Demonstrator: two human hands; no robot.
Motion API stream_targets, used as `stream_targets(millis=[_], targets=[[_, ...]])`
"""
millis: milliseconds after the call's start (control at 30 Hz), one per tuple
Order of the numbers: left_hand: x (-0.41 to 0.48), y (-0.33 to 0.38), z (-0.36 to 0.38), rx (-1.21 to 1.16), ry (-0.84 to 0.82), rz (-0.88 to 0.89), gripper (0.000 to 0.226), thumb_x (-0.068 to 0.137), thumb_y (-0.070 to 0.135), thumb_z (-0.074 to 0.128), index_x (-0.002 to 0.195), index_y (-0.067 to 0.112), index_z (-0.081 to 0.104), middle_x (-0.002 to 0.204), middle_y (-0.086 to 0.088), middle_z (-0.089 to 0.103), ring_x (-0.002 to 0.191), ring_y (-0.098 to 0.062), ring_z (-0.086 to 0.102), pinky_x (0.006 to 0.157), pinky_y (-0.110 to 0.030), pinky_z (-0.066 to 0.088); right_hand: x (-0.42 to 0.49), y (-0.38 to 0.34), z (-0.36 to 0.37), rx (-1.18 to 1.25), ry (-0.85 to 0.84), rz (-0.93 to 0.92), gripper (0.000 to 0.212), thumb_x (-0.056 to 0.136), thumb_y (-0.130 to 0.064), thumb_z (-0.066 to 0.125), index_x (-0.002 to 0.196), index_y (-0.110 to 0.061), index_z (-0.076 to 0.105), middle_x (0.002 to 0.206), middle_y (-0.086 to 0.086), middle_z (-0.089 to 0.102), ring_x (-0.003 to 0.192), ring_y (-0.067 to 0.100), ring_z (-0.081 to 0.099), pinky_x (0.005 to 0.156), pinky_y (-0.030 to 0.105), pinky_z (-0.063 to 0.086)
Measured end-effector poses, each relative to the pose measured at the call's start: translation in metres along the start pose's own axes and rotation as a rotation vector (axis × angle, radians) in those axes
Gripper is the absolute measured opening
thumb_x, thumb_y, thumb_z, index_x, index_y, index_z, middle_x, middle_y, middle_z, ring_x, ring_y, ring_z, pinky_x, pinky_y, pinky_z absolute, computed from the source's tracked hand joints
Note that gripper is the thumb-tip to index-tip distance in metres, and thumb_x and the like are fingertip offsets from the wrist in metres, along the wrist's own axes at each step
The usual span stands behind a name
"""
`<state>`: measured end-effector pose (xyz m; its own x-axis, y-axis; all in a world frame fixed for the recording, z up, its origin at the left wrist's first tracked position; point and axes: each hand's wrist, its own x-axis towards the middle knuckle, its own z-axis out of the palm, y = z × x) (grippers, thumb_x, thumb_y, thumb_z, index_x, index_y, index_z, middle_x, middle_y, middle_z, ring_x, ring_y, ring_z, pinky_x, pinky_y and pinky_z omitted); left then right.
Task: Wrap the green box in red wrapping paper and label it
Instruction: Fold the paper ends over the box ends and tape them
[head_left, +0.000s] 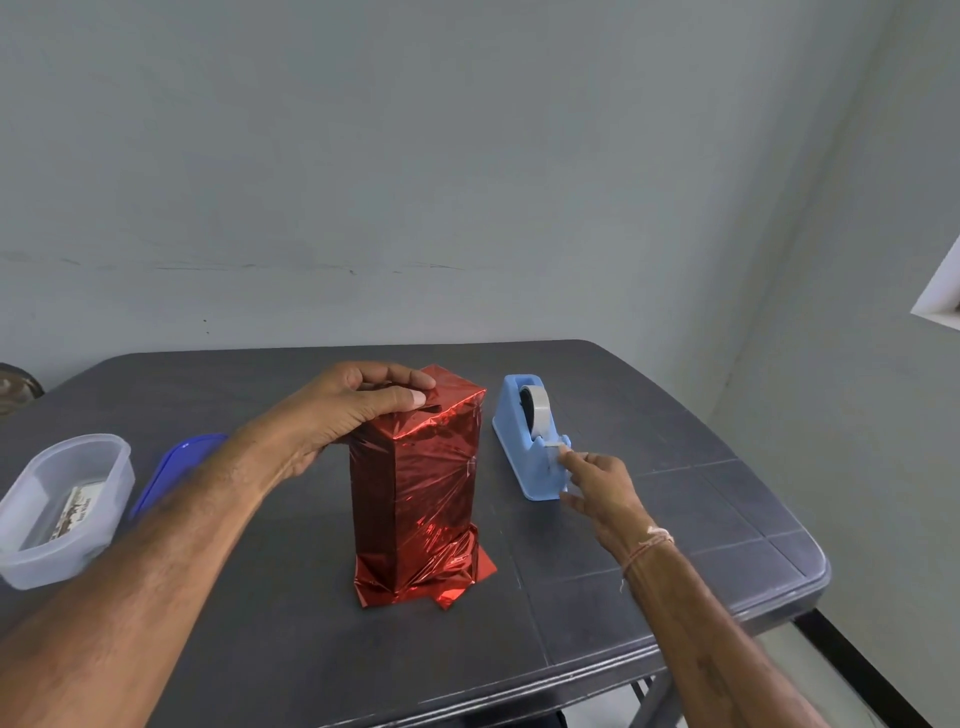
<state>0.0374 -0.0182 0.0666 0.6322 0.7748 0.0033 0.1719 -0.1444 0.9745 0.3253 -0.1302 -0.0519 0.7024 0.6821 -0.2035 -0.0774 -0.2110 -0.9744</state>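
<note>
- Box (415, 483) is standing upright on its end near the middle of the dark grey worktop (260, 649), the biggest thing in view, and it is sitting fully covered in shiny red paper (447, 577); no green is showing.
- Paper is lying smooth along the tall sides, creasing near the bottom and spreading out in loose flaps on the worktop around the base.
- Clear tub (52, 561) is sitting at the left edge of the worktop, well apart from the box, with a printed card (78, 512) lying inside it.
- Blue lid (171, 467) is lying just beside the tub, between it and the box, partly hidden behind the left forearm.
- Light blue dispenser (524, 441) is standing just right of the box, apart from it, with its cutter end pointing toward the person.
- Left hand (353, 410) is gripping the top of the box, its fingers curling over the far edge and its thumb pressing down on the folded paper there.
- Right hand (597, 483), with a thin thread band (649, 545) at the wrist, is reaching to the cutter end of the dispenser, index finger and thumb stretching out and touching it; whether they are pinching tape, I cannot tell.
- Tape (540, 410) is sitting as a pale roll in the dispenser's slot.
</note>
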Motion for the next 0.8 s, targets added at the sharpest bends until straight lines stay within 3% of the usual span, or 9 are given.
stream_targets(millis=[167,433,633,800], targets=[[0.000,-0.001,0.000,-0.009,-0.002,-0.002,0.023,0.089,0.021,0.076,0.111,0.025,0.078,0.106,0.007,0.079,0.077,-0.005,0.073,0.063,-0.015,0.052,0.000,0.005,-0.002,0.073,-0.027,-0.002,0.021,0.095,-0.022,0.073,0.097,-0.002,0.072,0.079,0.007,0.067,0.067,0.013,0.060,0.058,0.023,0.054],[0.001,-0.001,0.000,-0.009,-0.002,-0.004,0.023,0.088,0.022,0.077,0.111,0.026,0.079,0.107,0.009,0.079,0.079,-0.005,0.074,0.062,-0.015,0.052,-0.003,0.009,-0.004,0.245,-0.069,0.037,0.021,0.092,-0.013,0.076,0.105,0.003,0.072,0.082,0.012,0.070,0.068,0.014,0.063,0.068,0.026,0.060],[0.000,-0.002,0.000,-0.013,-0.003,-0.008,0.024,0.088,0.022,0.076,0.111,0.026,0.078,0.108,0.007,0.079,0.085,-0.010,0.073,0.072,-0.022,0.052,-0.005,0.018,-0.001,0.310,-0.051,0.073,0.027,0.089,-0.019,0.080,0.106,0.000,0.073,0.089,0.010,0.071,0.074,0.014,0.064,0.067,0.027,0.059],[0.001,-0.001,0.000,-0.013,-0.007,-0.005,0.024,0.088,0.022,0.077,0.112,0.026,0.078,0.108,0.008,0.078,0.084,-0.008,0.073,0.071,-0.021,0.052,-0.007,0.021,0.003,0.385,-0.025,0.120,0.028,0.088,-0.023,0.081,0.105,-0.003,0.072,0.094,0.011,0.073,0.078,0.016,0.067,0.069,0.029,0.059]])
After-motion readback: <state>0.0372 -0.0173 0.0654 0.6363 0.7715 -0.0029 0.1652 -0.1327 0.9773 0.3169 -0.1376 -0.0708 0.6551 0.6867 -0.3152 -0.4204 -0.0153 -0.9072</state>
